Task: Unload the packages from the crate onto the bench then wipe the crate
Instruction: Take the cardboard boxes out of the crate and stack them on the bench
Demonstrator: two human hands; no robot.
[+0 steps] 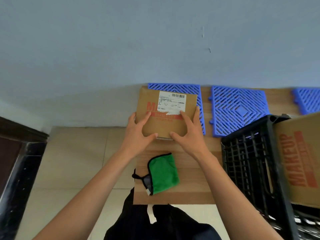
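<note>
Package point(166, 118) at 12 o'clock: brown cardboard, red-orange block lettering and band, white shipping label point(172, 103) with black barcode and print. Second package point(301, 158) at 3 o'clock: same brown cardboard, red-orange lettering. Crate point(251, 163): black, open grid lattice. Cloth point(163, 174) at 6 o'clock: bright green, black edging, grey underside showing. Mats point(239, 110) at 1 o'clock: blue, diagonal slats forming nested diamonds. Tabletop point(195, 187): light wood grain. Wall point(121, 40): pale blue-grey. Floor point(69, 161): beige tiles.

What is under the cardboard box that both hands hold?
Under the box lies a blue grid mat on the wooden bench; the mat's top and right edges show. The box covers the rest. Left hand and right hand grip it.
</note>
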